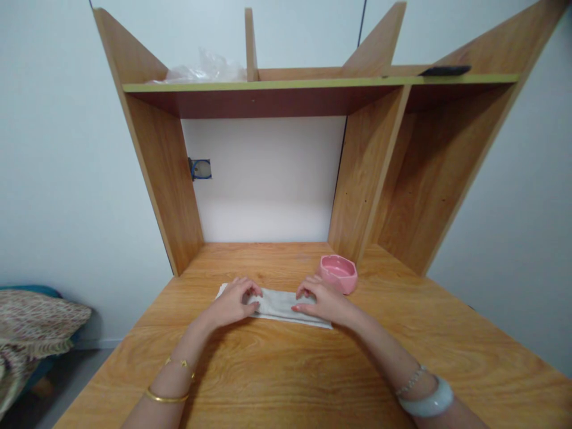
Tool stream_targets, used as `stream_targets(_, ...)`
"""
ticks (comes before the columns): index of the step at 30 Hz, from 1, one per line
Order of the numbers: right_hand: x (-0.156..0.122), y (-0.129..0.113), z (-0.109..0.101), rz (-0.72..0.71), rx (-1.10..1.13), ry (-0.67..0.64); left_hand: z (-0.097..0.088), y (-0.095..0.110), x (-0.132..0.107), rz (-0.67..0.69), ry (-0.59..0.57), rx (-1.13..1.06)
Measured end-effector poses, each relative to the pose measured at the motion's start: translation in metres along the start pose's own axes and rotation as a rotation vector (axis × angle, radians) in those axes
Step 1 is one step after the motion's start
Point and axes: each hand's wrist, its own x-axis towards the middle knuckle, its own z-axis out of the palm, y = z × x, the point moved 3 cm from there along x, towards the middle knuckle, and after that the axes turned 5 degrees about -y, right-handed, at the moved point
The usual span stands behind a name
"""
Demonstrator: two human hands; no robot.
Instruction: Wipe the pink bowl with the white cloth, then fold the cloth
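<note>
A light grey folded cloth lies flat as a long strip on the wooden desk. My left hand rests over its left part, fingers curved and thumb apart from them. Over the right part sits my right hand, likewise curved, with a gap between thumb and forefinger. Both hands seem to touch the cloth without pinching it. Just behind my right hand stands a pink angular ashtray, its lower left side partly covered by that hand.
A wooden shelf unit rises at the back of the desk, with upright panels left and right. On it lie a clear plastic bag and a dark flat object. An uncovered wall socket box shows behind. At left is a patterned blanket.
</note>
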Motion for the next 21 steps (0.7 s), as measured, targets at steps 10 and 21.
stream_targets(10, 0.002, 0.006, 0.01, 0.056, 0.049, -0.042, 0.001, -0.006, -0.003, -0.045, -0.041, 0.095)
stream_targets(21, -0.001, -0.002, 0.006, -0.035, 0.036, -0.011, -0.011, -0.005, -0.003, -0.054, 0.051, 0.129)
